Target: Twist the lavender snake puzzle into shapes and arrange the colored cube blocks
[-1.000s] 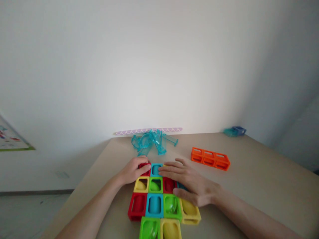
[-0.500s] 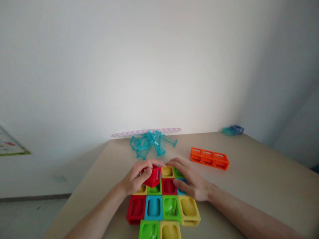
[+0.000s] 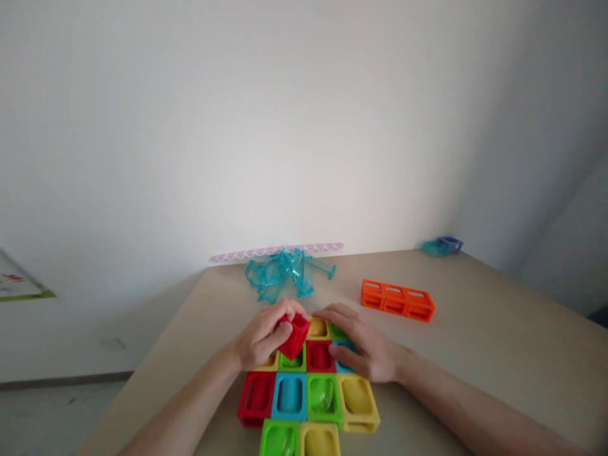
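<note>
A red hollow plastic block point(image 3: 295, 337) is tilted in my left hand point(image 3: 266, 334), pinched between thumb and fingers. It hangs just over the far left part of a flat grid of joined blocks in red, blue, green and yellow, such as the blue block point(image 3: 290, 396) and the yellow block point(image 3: 357, 396). My right hand point(image 3: 365, 347) lies over the grid's far right side, fingers stretched out and resting on it. Beneath that hand a light blue block point(image 3: 342, 362) and a green block point(image 3: 337, 332) are partly covered.
Clear teal plastic pieces point(image 3: 287, 272) lie in a heap at the back, before a lilac patterned strip point(image 3: 280, 251) along the wall. An orange row of joined blocks point(image 3: 398, 300) sits to the right. A dark blue block point(image 3: 449, 244) stands in the far right corner.
My left hand has turned the red block so that it leans more, and its fingers have curled in around it. My right hand stays on the grid. The view has shifted slightly.
</note>
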The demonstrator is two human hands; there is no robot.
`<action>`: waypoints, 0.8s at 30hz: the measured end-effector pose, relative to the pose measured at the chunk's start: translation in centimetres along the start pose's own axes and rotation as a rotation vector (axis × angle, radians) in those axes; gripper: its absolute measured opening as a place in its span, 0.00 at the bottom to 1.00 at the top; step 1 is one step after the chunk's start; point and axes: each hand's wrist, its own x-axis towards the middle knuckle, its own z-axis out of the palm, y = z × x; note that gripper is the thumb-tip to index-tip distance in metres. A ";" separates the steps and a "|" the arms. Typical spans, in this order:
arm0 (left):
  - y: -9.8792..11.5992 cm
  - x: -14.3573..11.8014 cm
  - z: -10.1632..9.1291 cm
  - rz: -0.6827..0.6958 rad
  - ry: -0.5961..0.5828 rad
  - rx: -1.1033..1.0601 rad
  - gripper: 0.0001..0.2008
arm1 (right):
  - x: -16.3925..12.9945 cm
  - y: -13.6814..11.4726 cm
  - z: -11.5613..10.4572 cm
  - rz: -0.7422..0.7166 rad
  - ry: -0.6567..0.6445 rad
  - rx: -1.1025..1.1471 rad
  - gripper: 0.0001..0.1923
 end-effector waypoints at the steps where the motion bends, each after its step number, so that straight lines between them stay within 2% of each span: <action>1: -0.1 -0.1 0.0 -0.007 0.014 0.016 0.14 | -0.1 0.1 0.0 -0.002 0.006 -0.002 0.27; 5: 0.1 -0.5 -0.2 -0.018 0.009 -0.018 0.13 | -0.2 0.5 0.1 -0.024 0.037 0.030 0.30; 10: 0.5 -0.4 -0.3 -0.010 -0.057 -0.057 0.12 | 0.0 0.5 0.1 -0.059 0.060 0.108 0.28; 18: 0.4 -0.1 0.0 0.008 -0.122 -0.111 0.14 | 0.1 0.4 0.1 -0.016 0.046 0.055 0.28; 24: 0.4 0.0 0.0 0.019 -0.099 -0.110 0.14 | -0.1 0.2 -0.3 -0.012 0.008 0.023 0.26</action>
